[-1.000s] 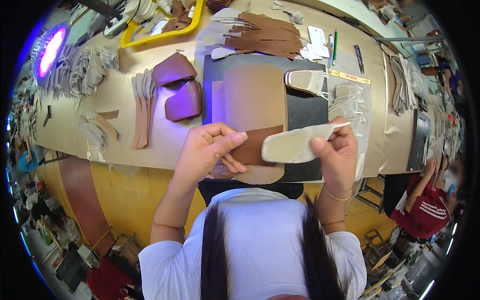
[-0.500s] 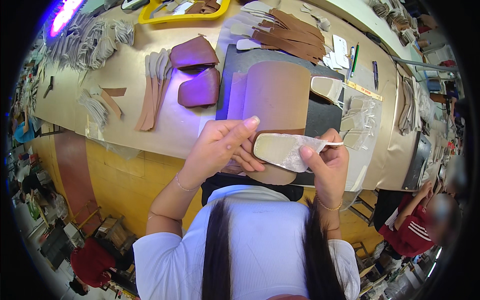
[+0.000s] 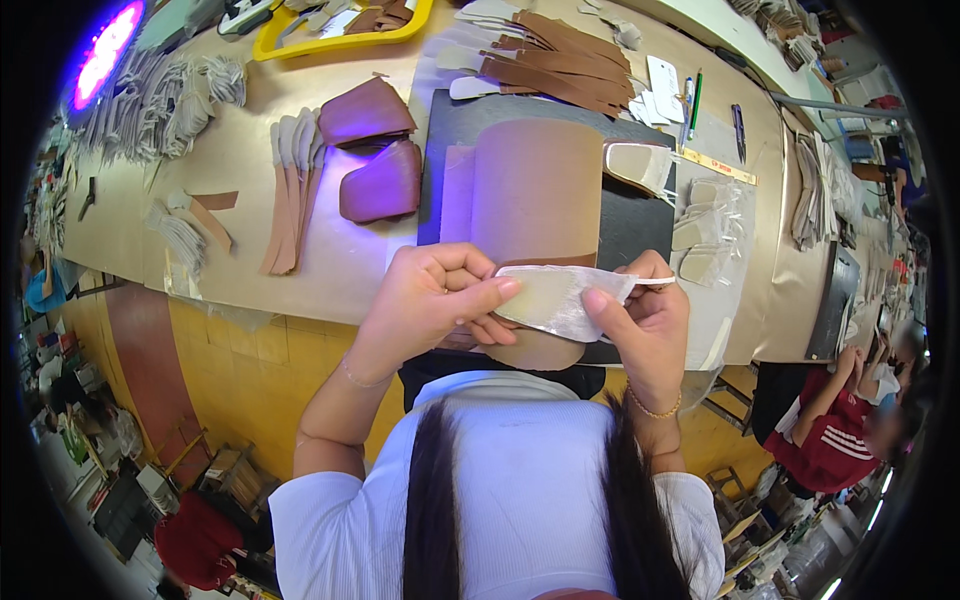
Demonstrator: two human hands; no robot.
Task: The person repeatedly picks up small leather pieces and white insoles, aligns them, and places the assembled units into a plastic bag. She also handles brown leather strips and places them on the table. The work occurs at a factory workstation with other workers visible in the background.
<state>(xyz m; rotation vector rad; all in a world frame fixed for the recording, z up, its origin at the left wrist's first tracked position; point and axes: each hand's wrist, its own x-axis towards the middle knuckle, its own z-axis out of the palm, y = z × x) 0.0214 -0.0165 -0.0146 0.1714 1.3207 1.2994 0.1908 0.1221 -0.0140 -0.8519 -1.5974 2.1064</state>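
Between both hands, in front of my chest, a leather strap piece [image 3: 555,292] is stretched sideways. Its pale lined side, partly whitish, faces up, and a narrow white end sticks out at the right. My left hand [image 3: 435,305] pinches the rounded left end, thumb on top and fingers beneath. My right hand [image 3: 645,320] is closed on the other end, its thumb pressing the whitish part. Directly beyond the strap is a tan, curved block [image 3: 537,190], its near end partly hidden by the strap and hands.
The block rests on a black mat [image 3: 640,225]. Two brown curved leather pieces [image 3: 368,110] and several tan strips [image 3: 290,200] lie to the left. Brown straps [image 3: 565,60] and a yellow tray [image 3: 345,42] are at the back. Pens [image 3: 738,132] and a clear bag [image 3: 710,230] lie right.
My left thumb, raised off the strap before, has come down onto its left end. The right hand keeps its hold. The whole view has shifted slightly.
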